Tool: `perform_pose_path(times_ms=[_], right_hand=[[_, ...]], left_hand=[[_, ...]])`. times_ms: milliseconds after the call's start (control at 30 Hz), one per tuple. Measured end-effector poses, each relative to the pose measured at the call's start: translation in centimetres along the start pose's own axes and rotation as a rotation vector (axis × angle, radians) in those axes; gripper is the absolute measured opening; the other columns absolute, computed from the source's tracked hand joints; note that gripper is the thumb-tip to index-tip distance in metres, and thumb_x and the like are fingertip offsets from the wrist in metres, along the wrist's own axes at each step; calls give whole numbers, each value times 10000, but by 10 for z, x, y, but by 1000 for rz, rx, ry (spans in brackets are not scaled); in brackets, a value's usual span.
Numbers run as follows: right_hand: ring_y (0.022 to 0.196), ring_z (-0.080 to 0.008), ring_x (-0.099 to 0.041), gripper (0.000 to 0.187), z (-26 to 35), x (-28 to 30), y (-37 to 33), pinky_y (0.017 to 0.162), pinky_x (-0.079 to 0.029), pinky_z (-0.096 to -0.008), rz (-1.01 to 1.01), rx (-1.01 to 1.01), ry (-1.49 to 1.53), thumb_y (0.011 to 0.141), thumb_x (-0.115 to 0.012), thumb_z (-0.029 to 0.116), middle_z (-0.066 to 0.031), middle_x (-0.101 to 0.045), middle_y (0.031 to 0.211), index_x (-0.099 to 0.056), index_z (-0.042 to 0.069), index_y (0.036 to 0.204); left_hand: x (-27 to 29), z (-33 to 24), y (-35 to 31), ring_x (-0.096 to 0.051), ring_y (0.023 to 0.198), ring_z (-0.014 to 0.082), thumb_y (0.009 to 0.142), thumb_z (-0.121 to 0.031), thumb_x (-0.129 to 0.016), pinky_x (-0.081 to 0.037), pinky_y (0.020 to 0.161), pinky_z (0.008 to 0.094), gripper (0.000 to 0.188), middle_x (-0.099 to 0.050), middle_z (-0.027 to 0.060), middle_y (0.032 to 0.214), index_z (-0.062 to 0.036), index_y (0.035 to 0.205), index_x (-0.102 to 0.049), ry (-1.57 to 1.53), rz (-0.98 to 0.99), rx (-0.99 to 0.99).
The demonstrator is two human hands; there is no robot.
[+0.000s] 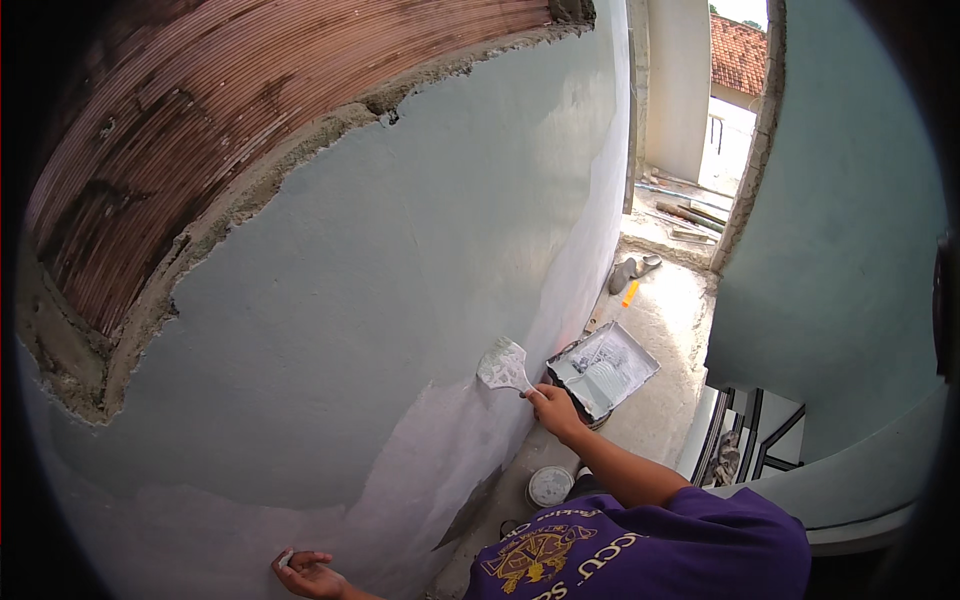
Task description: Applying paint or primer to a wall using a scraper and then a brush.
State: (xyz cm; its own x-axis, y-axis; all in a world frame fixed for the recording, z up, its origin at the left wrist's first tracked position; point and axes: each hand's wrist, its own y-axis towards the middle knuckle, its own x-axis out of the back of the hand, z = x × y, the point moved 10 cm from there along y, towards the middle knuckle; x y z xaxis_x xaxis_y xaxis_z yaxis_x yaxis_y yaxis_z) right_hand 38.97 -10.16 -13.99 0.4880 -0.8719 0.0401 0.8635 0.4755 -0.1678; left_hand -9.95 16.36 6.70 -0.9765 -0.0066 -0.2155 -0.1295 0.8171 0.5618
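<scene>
Your right hand (553, 408) is clenched on the handle of a putty knife (503, 366), its white-smeared blade flat against the pale wall (380, 260), low and near the floor (655, 330). Your left hand (310, 575) rests open on the wall at the bottom edge, grip released, fingers spread, holding nothing. Just beside the right hand a grey tray (604, 368) of white putty sits on the floor. A small white tub (549, 486) stands below your forearm. Bare brick (230, 110) shows above the plaster.

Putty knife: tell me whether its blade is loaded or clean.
Loaded. The putty knife in the right hand has whitish filler smeared over its blade, held against the wall.
</scene>
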Motion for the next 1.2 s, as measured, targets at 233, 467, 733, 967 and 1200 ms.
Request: perform_pose_path(times_ms=[233, 467, 733, 967, 1200], right_hand=[[535, -52, -360, 249, 72, -23, -19, 507, -303, -227, 171, 90, 312, 968, -527, 241, 64, -393, 620, -648, 26, 991], [546, -55, -389, 274, 1, -2, 5, 513, -323, -226, 52, 49, 54, 966, -530, 264, 58, -426, 619, -650, 18, 982], [555, -53, -398, 250, 102, -30, -27, 516, -331, -232, 239, 149, 465, 954, -553, 250, 59, -441, 631, -649, 20, 938], [575, -89, -477, 302, -23, 1, 5, 553, -395, -274, 40, 29, 42, 930, -554, 294, 0, -515, 616, -692, 26, 937], [580, -154, -572, 338, -44, 23, 14, 594, -451, -321, -169, -33, -72, 871, -581, 336, -62, -611, 641, -707, 24, 905]], left_hand=[[4, -1, -1, -447, 434, 121, 970, -372, -343, -361, 389, 216, 411, -525, 48, 539, 5, 998, -503, -3, 8, -28], [-3, -1, 2, -454, 439, 119, 967, -374, -350, -360, 383, 217, 412, -520, 43, 537, 5, 998, -509, -2, 14, -10], [8, 1, -1, -462, 447, 124, 971, -374, -340, -381, 398, 230, 419, -527, 48, 549, 7, 1003, -511, 2, -16, 11], [2, 1, 1, -462, 451, 124, 975, -374, -322, -381, 402, 228, 428, -534, 50, 560, 9, 1016, -508, 5, 35, -10], [-2, 2, 1, -462, 452, 121, 977, -380, -323, -387, 408, 224, 436, -537, 50, 565, 15, 1021, -503, -19, 75, -36]])
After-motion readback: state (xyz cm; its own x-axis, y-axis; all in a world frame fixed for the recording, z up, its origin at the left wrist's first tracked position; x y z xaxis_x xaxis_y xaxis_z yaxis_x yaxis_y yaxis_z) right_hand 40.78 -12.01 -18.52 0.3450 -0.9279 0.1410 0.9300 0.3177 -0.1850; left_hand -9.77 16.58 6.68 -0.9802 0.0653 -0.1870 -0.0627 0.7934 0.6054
